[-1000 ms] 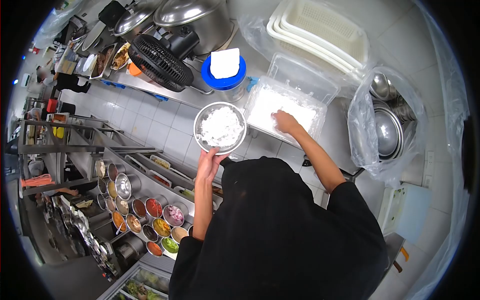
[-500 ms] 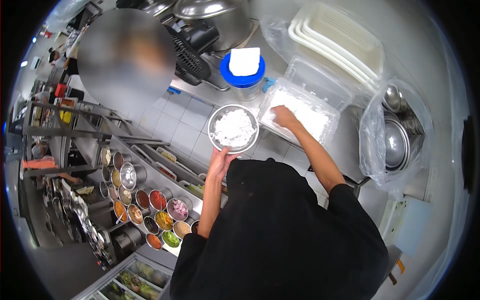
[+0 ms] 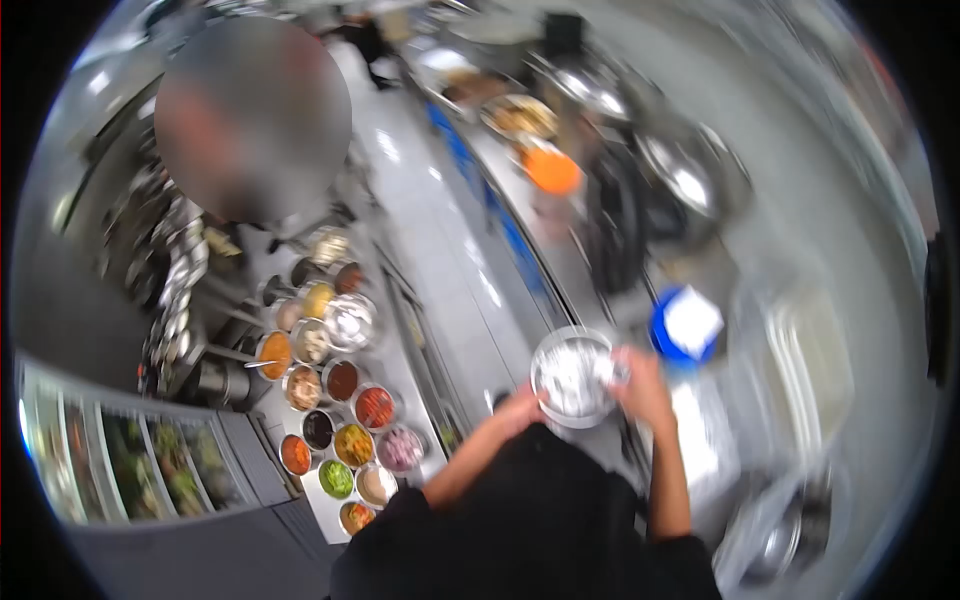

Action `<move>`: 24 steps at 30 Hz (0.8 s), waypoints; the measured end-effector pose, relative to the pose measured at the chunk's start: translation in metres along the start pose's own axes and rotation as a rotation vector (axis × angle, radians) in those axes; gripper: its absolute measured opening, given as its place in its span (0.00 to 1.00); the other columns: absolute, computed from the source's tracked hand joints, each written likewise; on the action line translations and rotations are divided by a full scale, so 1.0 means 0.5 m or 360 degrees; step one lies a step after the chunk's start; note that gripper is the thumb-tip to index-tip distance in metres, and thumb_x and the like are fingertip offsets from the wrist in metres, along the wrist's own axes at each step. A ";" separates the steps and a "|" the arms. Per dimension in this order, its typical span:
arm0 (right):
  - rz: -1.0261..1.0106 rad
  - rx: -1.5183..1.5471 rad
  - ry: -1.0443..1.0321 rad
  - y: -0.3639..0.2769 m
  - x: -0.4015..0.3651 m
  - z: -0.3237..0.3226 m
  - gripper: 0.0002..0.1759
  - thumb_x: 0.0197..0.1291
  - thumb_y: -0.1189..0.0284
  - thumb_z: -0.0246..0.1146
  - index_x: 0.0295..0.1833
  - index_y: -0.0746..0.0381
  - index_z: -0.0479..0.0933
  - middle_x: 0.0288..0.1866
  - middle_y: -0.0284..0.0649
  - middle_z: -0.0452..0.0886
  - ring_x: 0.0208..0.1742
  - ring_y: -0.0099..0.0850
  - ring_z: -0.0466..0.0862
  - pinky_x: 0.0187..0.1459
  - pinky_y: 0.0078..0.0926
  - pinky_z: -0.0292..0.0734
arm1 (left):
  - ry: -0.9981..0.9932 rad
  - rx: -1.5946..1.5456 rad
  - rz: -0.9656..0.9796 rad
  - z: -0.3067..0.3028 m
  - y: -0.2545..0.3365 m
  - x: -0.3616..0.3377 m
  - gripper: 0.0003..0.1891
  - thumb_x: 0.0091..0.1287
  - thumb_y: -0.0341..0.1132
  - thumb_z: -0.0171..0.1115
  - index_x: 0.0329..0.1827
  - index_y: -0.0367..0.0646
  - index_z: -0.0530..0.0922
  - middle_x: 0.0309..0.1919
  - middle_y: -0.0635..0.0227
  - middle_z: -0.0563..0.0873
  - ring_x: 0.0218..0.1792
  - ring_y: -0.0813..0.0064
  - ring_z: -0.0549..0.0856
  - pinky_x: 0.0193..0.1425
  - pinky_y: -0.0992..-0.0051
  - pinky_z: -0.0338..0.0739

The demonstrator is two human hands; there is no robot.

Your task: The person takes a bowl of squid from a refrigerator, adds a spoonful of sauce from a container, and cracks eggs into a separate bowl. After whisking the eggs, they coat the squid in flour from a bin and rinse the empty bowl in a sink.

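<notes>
A round metal bowl (image 3: pixel 582 420) with a white powdery or crumbly heap (image 3: pixel 568 378) inside is held in front of my dark clothing. My left hand (image 3: pixel 517 412) grips its left rim. On the opposite side, my right hand (image 3: pixel 643 388) has its fingers curled at the right rim; motion blur smears the fingertips, and a pale patch shows beside them. Just right of my right hand lies a clear plastic tub (image 3: pixel 708 425) of white material. A blue-lidded container (image 3: pixel 683 330) with a white block or cloth on top stands behind it.
At left, a counter holds several small pans of ingredients, including chopped onion (image 3: pixel 401 448) and green slices (image 3: pixel 337 479). Along the right worktop are a black fan (image 3: pixel 615 215), an orange-lidded jar (image 3: pixel 552 171), large pots and stacked white trays (image 3: pixel 808 370). A tiled aisle (image 3: pixel 440 240) runs between.
My view has turned left, so the counters swing right in the picture. My right hand has left the tub's white material and come to the bowl. My left hand still holds the bowl.
</notes>
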State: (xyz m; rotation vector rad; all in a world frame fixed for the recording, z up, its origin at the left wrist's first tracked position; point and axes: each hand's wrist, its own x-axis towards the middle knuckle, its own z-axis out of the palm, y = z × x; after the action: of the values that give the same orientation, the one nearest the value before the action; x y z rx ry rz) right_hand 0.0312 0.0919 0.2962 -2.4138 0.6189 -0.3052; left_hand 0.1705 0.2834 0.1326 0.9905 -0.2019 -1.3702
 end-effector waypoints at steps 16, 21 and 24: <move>-0.0720 -0.0158 -0.0563 -0.380 0.645 0.289 0.25 0.49 0.71 0.72 0.55 0.66 0.81 0.52 0.50 0.83 0.52 0.53 0.83 0.56 0.45 0.79 | 0.0821 -0.0113 0.0571 -0.332 0.445 -0.016 0.37 0.68 0.23 0.56 0.79 0.48 0.53 0.69 0.60 0.72 0.62 0.63 0.81 0.57 0.61 0.86; -0.0798 -0.0161 -0.0724 -0.346 0.860 0.365 0.23 0.51 0.68 0.72 0.53 0.66 0.83 0.49 0.53 0.85 0.51 0.54 0.84 0.56 0.45 0.79 | 0.0845 -0.0286 0.0587 -0.426 0.561 0.131 0.37 0.68 0.22 0.56 0.78 0.49 0.52 0.68 0.59 0.72 0.61 0.60 0.82 0.57 0.56 0.86; -0.0709 0.0007 -0.0655 -0.347 1.029 0.382 0.24 0.52 0.68 0.72 0.54 0.67 0.82 0.53 0.53 0.84 0.54 0.53 0.83 0.57 0.44 0.78 | 0.0773 -0.0442 0.0521 -0.484 0.678 0.207 0.37 0.67 0.21 0.56 0.77 0.49 0.52 0.68 0.57 0.73 0.61 0.57 0.82 0.58 0.54 0.86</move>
State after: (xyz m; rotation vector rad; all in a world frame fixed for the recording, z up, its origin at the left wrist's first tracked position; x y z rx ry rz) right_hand 0.6053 0.0538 0.2889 -2.4873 -0.1051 0.0165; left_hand 0.5970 0.2671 0.1765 0.9751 0.1820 -0.8045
